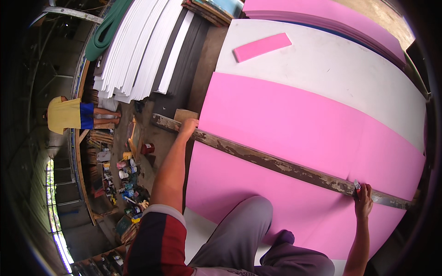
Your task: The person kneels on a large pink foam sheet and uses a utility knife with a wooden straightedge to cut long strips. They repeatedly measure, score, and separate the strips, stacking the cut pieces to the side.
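At about nine o'clock a bystander (69, 115) in a yellow top is seen well apart from the work, with cans and clutter (124, 184) on the floor below and stacked white sheets (138, 50) at eleven o'clock. The left hand (188, 126) is pressed flat, fingers spread, on the near end of a worn wooden straightedge (271, 163), which is laid slantwise across a large pink foam sheet (294, 119) from nine toward four o'clock. The foam is spread over a white board (331, 64), on which a small pink offcut (261, 47) is left at twelve o'clock. A knee (251, 216) is planted on the foam at six o'clock. At four o'clock the right hand (363, 200) is closed around a small knife (357, 186), its blade set against the straightedge near the far end. A faint line is seen running up from the knife across the foam; whether it is a cut cannot be told. The cut along the straightedge is judged barely begun, with nearly the whole length left.
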The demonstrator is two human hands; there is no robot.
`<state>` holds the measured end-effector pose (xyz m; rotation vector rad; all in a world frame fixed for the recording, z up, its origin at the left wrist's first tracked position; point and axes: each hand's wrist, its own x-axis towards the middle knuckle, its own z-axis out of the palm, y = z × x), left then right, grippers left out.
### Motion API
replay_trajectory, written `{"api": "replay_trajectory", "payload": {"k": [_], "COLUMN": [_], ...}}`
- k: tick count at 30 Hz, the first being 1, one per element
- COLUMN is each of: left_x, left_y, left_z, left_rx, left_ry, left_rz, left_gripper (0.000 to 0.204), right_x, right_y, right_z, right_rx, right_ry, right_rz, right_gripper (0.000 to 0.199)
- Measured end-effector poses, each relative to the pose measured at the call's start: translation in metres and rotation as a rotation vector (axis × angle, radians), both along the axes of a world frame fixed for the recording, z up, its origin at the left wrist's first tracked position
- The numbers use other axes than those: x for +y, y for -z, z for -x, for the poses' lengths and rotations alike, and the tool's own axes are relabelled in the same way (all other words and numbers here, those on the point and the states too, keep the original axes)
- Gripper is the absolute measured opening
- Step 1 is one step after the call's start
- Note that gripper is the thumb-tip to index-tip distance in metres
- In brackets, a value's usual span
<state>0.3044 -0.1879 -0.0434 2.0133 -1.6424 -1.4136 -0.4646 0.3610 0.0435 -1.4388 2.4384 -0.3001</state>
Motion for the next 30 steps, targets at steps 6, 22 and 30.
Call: {"api": "replay_trajectory", "payload": {"k": [6,22,30], "left_x": [0.009,0.144,0.145], "left_y": [-0.007,-0.094,-0.076], "left_z": [0.054,0.200,0.198], "left_rx": [0.024,-0.212,-0.135], "left_ry": [-0.060,1.088,1.085], "left_rz": [-0.042,0.654,0.686], "left_gripper": [0.039,0.078,0.074], "right_x": [0.012,0.009,0.010], "right_y": [-0.008,-0.007,-0.013], "right_z": [0.007,0.004,0.004], "right_rx": [0.063,0.101,0.065], "right_ry": [0.037,-0.024,-0.063], "right_rz": [-0.005,0.053,0.061], "right_gripper": [0.046,0.049,0.042]}}
